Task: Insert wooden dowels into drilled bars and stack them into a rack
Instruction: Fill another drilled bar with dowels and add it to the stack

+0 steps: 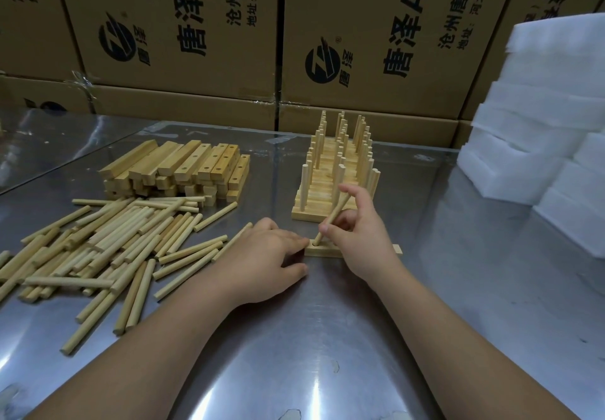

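Now | right hand [357,226] pinches tilted dowel [334,215] | left hand [268,256] fingers steady bar [353,250]

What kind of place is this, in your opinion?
Probably a factory workshop or packing area: stacked printed cartons behind a steel table, piles of loose dowels and drilled bars, and white foam blocks at the right.
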